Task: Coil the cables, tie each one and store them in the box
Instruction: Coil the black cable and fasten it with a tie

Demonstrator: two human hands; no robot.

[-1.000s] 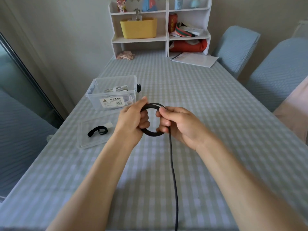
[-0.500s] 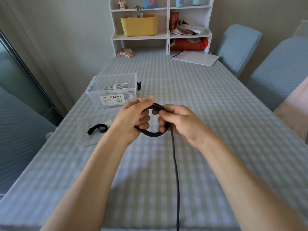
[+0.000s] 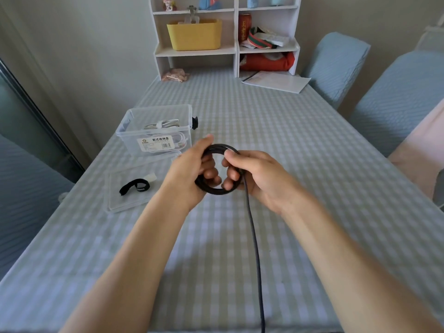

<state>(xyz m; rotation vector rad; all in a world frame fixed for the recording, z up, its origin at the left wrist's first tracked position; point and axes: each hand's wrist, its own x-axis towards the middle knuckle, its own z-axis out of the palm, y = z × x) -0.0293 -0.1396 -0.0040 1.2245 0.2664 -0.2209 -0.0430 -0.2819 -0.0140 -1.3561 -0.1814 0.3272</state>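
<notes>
Black round cable (image 3: 217, 189) sits as a small coil at the centre of the frame, my left hand (image 3: 189, 169) clenched round its left side to keep the loops from springing apart while my right hand (image 3: 254, 174) pinches the right side to feed the loose tail, which runs down to the bottom edge. Left of my hands, the clear plastic box (image 3: 156, 133) holding white cables stands open, and the black strap tie (image 3: 134, 186) lies on the clear lid (image 3: 125, 200) within reach, ready, I judge, for binding.
</notes>
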